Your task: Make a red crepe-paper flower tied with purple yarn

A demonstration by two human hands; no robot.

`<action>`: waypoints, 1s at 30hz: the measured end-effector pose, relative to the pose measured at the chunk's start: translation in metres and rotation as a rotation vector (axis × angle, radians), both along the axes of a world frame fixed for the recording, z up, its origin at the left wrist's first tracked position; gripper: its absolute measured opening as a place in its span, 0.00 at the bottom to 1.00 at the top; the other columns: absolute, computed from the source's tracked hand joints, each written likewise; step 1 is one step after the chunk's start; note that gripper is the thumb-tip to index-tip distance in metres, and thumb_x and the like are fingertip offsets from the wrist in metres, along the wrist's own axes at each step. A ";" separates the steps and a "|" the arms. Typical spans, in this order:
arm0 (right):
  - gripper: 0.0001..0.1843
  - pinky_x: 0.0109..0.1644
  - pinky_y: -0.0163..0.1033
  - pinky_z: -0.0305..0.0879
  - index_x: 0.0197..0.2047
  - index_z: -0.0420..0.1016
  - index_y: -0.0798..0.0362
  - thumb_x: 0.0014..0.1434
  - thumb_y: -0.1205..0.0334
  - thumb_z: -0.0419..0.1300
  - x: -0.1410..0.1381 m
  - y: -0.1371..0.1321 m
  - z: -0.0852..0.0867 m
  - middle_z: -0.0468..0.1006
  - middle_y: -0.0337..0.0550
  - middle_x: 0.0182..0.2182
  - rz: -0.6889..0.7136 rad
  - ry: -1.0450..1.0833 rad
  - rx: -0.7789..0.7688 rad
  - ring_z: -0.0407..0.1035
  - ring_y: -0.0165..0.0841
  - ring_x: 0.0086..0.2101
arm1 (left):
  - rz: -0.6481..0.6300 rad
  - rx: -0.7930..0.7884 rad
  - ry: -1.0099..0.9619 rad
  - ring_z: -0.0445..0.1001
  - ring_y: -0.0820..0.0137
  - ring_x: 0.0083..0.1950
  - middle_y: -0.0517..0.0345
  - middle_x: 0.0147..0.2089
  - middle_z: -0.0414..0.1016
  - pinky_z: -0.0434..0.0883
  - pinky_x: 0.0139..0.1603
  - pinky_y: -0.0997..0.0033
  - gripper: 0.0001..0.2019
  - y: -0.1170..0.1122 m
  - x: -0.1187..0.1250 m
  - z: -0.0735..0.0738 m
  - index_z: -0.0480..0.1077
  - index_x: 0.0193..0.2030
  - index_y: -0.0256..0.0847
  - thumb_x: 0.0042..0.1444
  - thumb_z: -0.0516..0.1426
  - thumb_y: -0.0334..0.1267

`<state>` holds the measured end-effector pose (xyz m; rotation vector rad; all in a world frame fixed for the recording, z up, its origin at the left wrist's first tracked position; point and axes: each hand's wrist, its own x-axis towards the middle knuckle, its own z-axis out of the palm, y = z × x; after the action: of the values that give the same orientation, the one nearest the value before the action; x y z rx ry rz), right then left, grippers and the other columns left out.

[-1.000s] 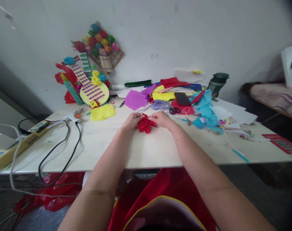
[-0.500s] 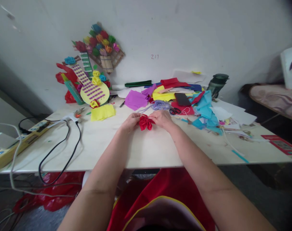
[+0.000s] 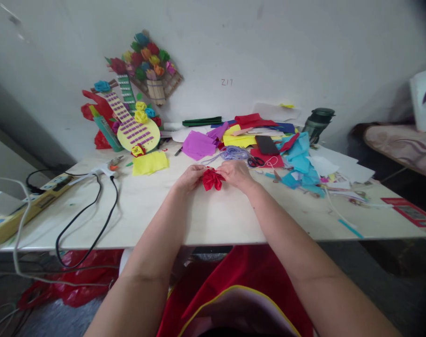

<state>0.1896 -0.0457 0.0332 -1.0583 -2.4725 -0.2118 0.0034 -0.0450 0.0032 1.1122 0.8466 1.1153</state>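
A red crepe-paper flower is held between my two hands above the middle of the white table. My left hand pinches its left edge, and my right hand grips the upper right side. Its petals fan down toward me; the fingertips partly hide the top. Just beyond my hands lies a coil of pale purple cord. Black scissors rest to the right of it, beside a red paper sheet. A yellow crepe-paper piece lies to the left.
At back left stand a paper guitar decorated with flowers and a glue bottle. A hot glue gun and its black cable lie left, near a power strip. Rightward are a phone, blue crepe paper and a dark bottle.
Almost nothing differs. Both hands keep hold of the red flower in the same spot, with only very slight finger movement.
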 end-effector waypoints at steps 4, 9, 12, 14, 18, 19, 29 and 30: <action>0.16 0.35 0.37 0.51 0.33 0.79 0.55 0.61 0.61 0.51 -0.002 -0.005 0.003 0.77 0.47 0.31 0.009 -0.041 0.023 0.66 0.33 0.34 | 0.002 -0.012 0.003 0.71 0.73 0.25 0.52 0.24 0.75 0.67 0.30 0.74 0.12 0.001 0.000 -0.001 0.73 0.26 0.29 0.36 0.67 0.36; 0.18 0.34 0.38 0.50 0.32 0.79 0.57 0.62 0.62 0.49 -0.004 -0.007 0.004 0.77 0.49 0.31 0.017 -0.065 0.046 0.66 0.34 0.34 | 0.038 -0.006 0.019 0.70 0.75 0.24 0.54 0.23 0.74 0.66 0.29 0.75 0.12 -0.002 0.002 0.001 0.73 0.25 0.31 0.35 0.68 0.36; 0.17 0.35 0.37 0.52 0.35 0.79 0.55 0.62 0.60 0.49 -0.002 -0.002 -0.002 0.78 0.47 0.32 0.010 -0.012 0.023 0.67 0.34 0.34 | 0.058 0.006 0.075 0.67 0.76 0.21 0.56 0.21 0.72 0.64 0.26 0.75 0.12 -0.004 0.002 0.004 0.73 0.25 0.31 0.36 0.67 0.37; 0.15 0.36 0.36 0.53 0.38 0.79 0.52 0.61 0.60 0.51 0.000 0.002 -0.007 0.78 0.45 0.34 0.004 0.044 -0.008 0.67 0.32 0.35 | 0.071 0.028 0.135 0.66 0.77 0.21 0.57 0.21 0.71 0.63 0.25 0.76 0.12 -0.005 0.002 0.005 0.73 0.25 0.32 0.37 0.67 0.38; 0.15 0.37 0.35 0.56 0.43 0.78 0.50 0.61 0.59 0.52 0.002 0.008 -0.012 0.78 0.43 0.37 0.014 0.109 -0.076 0.68 0.31 0.36 | 0.087 0.092 0.245 0.66 0.77 0.22 0.57 0.21 0.71 0.63 0.25 0.76 0.11 -0.006 0.001 0.008 0.73 0.25 0.32 0.39 0.66 0.39; 0.15 0.37 0.35 0.57 0.43 0.78 0.50 0.61 0.58 0.52 0.002 0.009 -0.013 0.78 0.43 0.37 0.014 0.114 -0.093 0.68 0.31 0.36 | 0.089 0.100 0.263 0.66 0.76 0.22 0.58 0.21 0.71 0.64 0.26 0.76 0.10 -0.007 0.001 0.008 0.73 0.26 0.33 0.39 0.66 0.38; 0.16 0.35 0.35 0.55 0.41 0.79 0.49 0.62 0.57 0.51 0.000 0.004 -0.009 0.78 0.43 0.36 -0.014 0.020 -0.076 0.68 0.31 0.35 | 0.126 0.108 0.304 0.68 0.75 0.24 0.58 0.22 0.73 0.66 0.28 0.75 0.10 -0.009 0.002 0.011 0.74 0.25 0.33 0.37 0.66 0.37; 0.16 0.34 0.35 0.54 0.41 0.79 0.49 0.62 0.57 0.50 0.000 0.004 -0.008 0.78 0.44 0.35 -0.012 -0.010 -0.064 0.68 0.31 0.34 | 0.126 0.106 0.301 0.68 0.75 0.24 0.57 0.22 0.73 0.66 0.28 0.75 0.10 -0.009 0.002 0.012 0.74 0.25 0.33 0.37 0.66 0.37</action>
<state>0.1895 -0.0421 0.0256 -1.1010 -2.4981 -0.1425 0.0054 -0.0541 0.0148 1.3520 1.1150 1.1220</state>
